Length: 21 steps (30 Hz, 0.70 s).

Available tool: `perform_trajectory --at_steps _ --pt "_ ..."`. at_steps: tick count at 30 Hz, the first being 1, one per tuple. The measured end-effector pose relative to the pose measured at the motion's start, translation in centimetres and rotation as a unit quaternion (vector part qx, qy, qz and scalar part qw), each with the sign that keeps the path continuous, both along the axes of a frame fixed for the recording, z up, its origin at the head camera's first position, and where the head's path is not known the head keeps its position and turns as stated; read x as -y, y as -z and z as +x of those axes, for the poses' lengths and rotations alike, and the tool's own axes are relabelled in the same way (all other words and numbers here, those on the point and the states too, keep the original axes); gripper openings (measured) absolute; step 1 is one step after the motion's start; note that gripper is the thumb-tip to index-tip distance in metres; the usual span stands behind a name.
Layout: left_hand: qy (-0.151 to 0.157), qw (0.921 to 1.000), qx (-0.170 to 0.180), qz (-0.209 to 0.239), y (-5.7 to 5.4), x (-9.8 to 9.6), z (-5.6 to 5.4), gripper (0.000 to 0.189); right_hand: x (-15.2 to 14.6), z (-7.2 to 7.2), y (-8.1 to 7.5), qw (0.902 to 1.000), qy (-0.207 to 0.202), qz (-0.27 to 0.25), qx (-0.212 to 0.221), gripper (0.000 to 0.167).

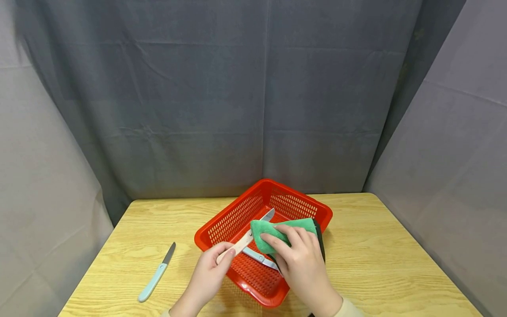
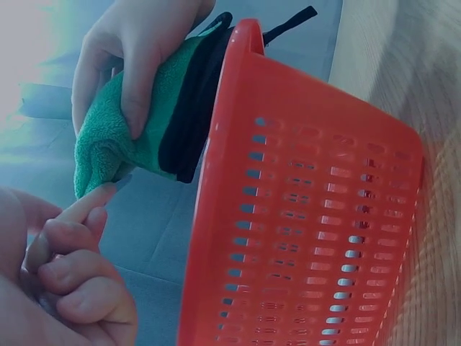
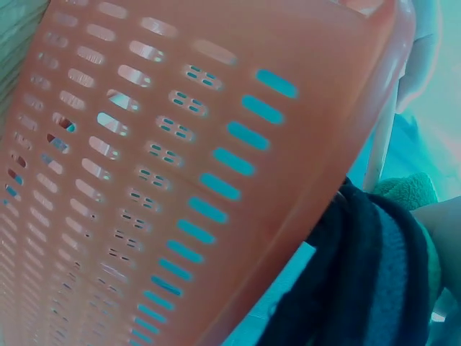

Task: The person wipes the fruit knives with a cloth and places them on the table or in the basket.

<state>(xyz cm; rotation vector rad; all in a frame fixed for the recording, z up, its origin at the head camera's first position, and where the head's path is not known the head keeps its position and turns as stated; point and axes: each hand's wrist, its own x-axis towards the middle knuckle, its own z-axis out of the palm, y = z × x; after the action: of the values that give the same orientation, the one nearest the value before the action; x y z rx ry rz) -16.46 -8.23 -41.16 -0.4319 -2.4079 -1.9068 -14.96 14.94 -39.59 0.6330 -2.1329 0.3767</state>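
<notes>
My left hand (image 1: 207, 273) pinches the pale beige handle of a knife (image 1: 240, 245) between thumb and fingers. The blade points up and away, over the red basket (image 1: 295, 190). In my right hand (image 1: 303, 262) is a folded green cloth (image 1: 269, 231) with black edging, held at the blade just past the handle; the cloth covers part of the blade and its tip shows beyond. Below, a knife with a light blue handle (image 1: 253, 254) lies inside the basket. The left wrist view shows the green cloth (image 2: 108, 144) bunched at the end of the beige handle (image 2: 86, 204).
Left of the basket, a second light-blue-handled knife (image 1: 154, 279) lies on the wooden table (image 1: 380, 264), blade pointing away. The basket has slotted walls (image 2: 310, 216). Grey cloth (image 1: 198, 110) hangs behind the table, with paler sheets at both sides.
</notes>
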Motion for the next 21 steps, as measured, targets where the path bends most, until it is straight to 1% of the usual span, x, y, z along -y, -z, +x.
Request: perform_trajectory --at_steps 5,11,13,19,21 --pt "0.012 0.9999 -0.001 0.007 0.1 0.0 0.0 0.013 -0.1 0.0 0.2 0.9996 0.006 0.002 0.027 0.048" --pt "0.018 0.9998 0.006 0.008 0.0 -0.1 0.0 0.015 -0.3 -0.1 0.3 0.9988 0.015 0.001 0.047 0.051" --pt "0.022 0.9996 0.007 0.014 0.0 -0.1 0.0 0.016 -0.4 -0.3 0.2 0.9988 0.017 -0.002 0.046 0.052" --pt "0.031 0.9990 0.007 0.030 0.0 -0.2 0.1 0.019 -0.9 -0.9 0.3 0.9996 0.019 -0.009 0.021 0.058" --pt "0.035 0.9989 0.008 0.030 0.1 -0.2 0.1 0.019 -1.1 -1.0 0.3 0.9993 0.024 -0.013 0.026 0.057"
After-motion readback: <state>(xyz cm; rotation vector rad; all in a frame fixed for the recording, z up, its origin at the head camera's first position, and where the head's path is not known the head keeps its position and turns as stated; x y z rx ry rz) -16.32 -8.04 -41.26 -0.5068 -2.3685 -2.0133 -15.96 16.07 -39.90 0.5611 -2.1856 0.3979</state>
